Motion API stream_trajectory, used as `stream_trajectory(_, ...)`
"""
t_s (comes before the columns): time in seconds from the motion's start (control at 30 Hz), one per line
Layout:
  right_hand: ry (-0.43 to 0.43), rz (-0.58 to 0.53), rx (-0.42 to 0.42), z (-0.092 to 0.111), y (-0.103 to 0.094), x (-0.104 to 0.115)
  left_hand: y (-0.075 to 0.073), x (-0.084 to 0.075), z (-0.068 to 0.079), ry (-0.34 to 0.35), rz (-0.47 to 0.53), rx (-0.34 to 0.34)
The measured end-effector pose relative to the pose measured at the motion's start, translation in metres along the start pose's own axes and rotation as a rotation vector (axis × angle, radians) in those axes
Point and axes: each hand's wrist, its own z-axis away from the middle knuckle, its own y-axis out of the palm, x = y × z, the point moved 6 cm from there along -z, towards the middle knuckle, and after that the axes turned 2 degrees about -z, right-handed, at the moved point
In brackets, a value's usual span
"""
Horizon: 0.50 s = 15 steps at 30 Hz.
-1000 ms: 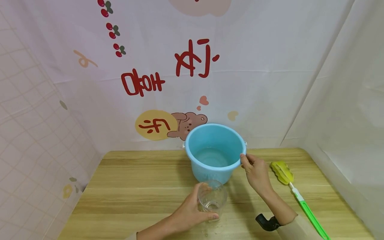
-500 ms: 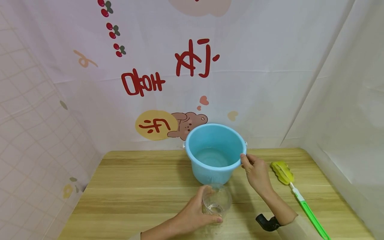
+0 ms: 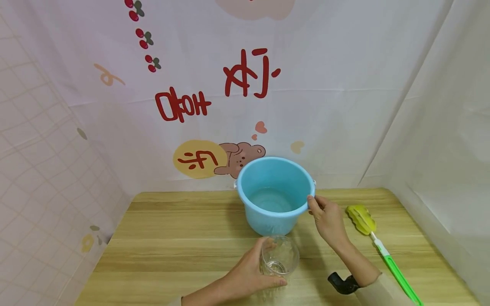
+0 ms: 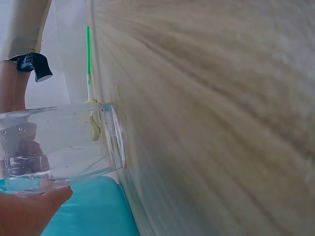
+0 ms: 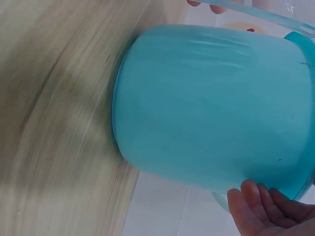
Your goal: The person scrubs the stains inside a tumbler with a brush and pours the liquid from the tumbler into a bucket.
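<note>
My left hand holds a clear cup in front of the bucket, fingers and thumb round its side. In the left wrist view the cup has droplets on its wall, and its base is close to the tabletop; I cannot tell whether it touches. The light blue bucket stands upright with some water in the bottom. At its right side my right hand grips the rim, thumb on top. In the right wrist view the curled fingers show below the rim.
A brush with a yellow sponge head and green handle lies on the right of the wooden table. A printed white cloth hangs behind. A black wrist device sits on the right forearm.
My left hand has shifted the cup slightly right and toward me. The right hand and the bucket stay in place.
</note>
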Motion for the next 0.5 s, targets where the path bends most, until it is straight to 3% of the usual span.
stream_trajectory(0.23,-0.008,-0.002,0.027,-0.0008,0.0004,0.0002,-0.0008,0.0006,0.0001,-0.018,-0.012,-0.004)
stream_trajectory(0.5,0.046,-0.026,0.103,0.0013,-0.0060,-0.0035,-0.0090,0.0009,0.0061,-0.109,-0.022,0.026)
